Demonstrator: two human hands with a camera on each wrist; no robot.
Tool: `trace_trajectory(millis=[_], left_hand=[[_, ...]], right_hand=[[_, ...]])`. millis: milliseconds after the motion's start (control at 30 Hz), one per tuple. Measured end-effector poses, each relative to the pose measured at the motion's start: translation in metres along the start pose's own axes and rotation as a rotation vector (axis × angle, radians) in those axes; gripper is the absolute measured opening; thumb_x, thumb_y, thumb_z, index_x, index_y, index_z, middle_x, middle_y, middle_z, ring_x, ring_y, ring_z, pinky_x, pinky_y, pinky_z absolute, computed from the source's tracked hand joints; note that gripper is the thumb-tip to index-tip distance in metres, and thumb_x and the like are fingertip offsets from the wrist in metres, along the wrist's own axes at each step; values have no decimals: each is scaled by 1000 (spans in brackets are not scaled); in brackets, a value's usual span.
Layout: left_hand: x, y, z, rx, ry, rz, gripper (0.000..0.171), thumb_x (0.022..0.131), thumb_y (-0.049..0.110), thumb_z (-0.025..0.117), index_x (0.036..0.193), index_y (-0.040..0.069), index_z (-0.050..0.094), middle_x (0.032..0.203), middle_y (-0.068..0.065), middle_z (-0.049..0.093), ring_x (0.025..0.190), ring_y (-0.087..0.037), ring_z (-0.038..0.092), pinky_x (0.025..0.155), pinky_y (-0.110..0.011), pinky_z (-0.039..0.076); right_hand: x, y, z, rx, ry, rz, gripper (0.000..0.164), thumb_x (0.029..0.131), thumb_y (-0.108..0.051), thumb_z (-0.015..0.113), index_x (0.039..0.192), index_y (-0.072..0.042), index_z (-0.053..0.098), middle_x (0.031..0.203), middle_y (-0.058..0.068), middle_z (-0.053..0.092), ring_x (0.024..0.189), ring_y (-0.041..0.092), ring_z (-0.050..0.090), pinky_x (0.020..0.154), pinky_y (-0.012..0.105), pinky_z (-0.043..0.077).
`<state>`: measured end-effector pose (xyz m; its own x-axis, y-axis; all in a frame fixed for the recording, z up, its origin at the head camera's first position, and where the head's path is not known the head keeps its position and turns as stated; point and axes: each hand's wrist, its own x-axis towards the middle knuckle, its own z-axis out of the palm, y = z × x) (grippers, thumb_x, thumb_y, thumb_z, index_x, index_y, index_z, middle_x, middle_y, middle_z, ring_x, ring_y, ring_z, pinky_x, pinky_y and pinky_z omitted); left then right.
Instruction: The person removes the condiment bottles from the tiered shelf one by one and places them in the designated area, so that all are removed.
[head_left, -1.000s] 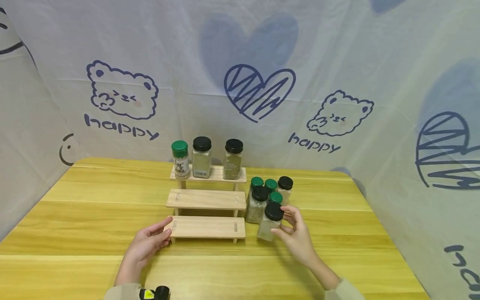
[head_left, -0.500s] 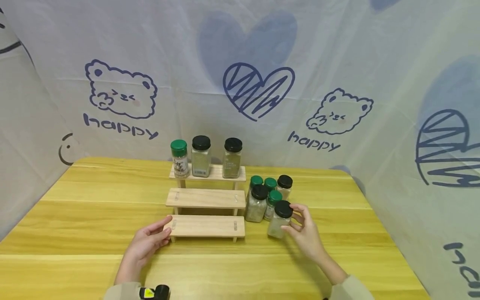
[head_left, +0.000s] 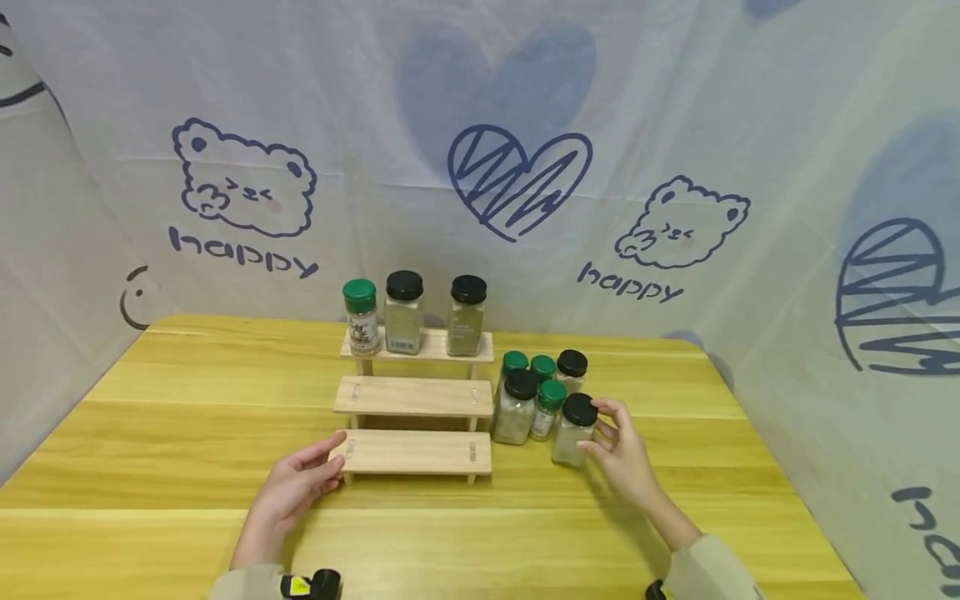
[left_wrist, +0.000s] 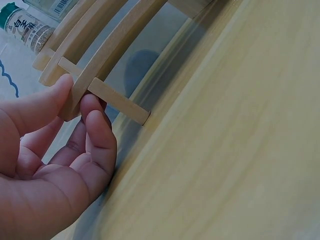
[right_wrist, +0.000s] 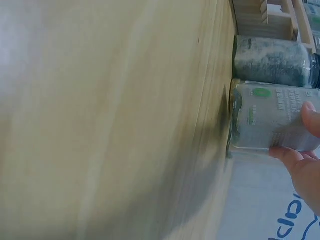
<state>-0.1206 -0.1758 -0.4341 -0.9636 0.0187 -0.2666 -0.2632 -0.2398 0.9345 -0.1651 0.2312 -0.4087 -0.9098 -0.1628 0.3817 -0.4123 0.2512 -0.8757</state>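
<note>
A three-step wooden rack (head_left: pixel 412 398) stands mid-table. My left hand (head_left: pixel 333 462) pinches the left end of its lowest step (left_wrist: pixel 107 60), thumb on top and a finger underneath (left_wrist: pixel 77 95). My right hand (head_left: pixel 600 429) grips a black-lidded glass jar (head_left: pixel 573 437) of pale powder. The jar stands upright on the table at the right of a cluster of jars (head_left: pixel 534 385). In the right wrist view my fingers (right_wrist: pixel 310 112) wrap the labelled jar (right_wrist: pixel 265 115), with another jar (right_wrist: pixel 272 60) right beside it.
The top step carries a green-lidded jar (head_left: pixel 361 317) and two black-lidded jars (head_left: pixel 403 312) (head_left: pixel 467 315). The two lower steps are bare. A printed cloth backdrop (head_left: pixel 517 167) closes in the yellow wooden table (head_left: pixel 187 417) at the back and sides.
My right hand has carried the black-lidded jar to the right and slightly away from me, from in front of the cluster to its right side. The left hand has stayed on the rack.
</note>
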Motion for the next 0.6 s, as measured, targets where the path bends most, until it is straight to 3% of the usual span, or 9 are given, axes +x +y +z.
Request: trace_trajectory(millis=[200,333,467,600], left_hand=[[0,-2,-1,2,3,-11,46,84,3,60,126,-3,43,138,-12,32,76,-6,54,71,-22,49],[0,-1,-1,4,6,-8,49,84,3,60,127,-5,39,136,-9,36,76,-6,54,71,-22,49],[0,-1,-1,4,0,-9,50,83,4,62,127,-5,41,133,-3,41,76,-6,54,72,-23,49],[0,-1,-2,-8,-5,-3,43,83,4,62,124,2,49,120,7,52,76,-6,54,71,-22,49]], right_hand=[[5,6,-4,-39,2,8,54,70,24,59,117,13,34,117,31,37,109,47,40,81,20,44],[9,8,-5,-46,8,41,54,71,24,58,117,13,34,118,31,36,111,48,39,84,28,45],[14,12,-5,-28,27,96,54,72,24,57,118,11,33,119,30,35,111,47,39,83,26,45],[17,16,-3,-8,41,120,54,73,24,56,119,10,32,121,30,35,111,48,39,83,24,45]])
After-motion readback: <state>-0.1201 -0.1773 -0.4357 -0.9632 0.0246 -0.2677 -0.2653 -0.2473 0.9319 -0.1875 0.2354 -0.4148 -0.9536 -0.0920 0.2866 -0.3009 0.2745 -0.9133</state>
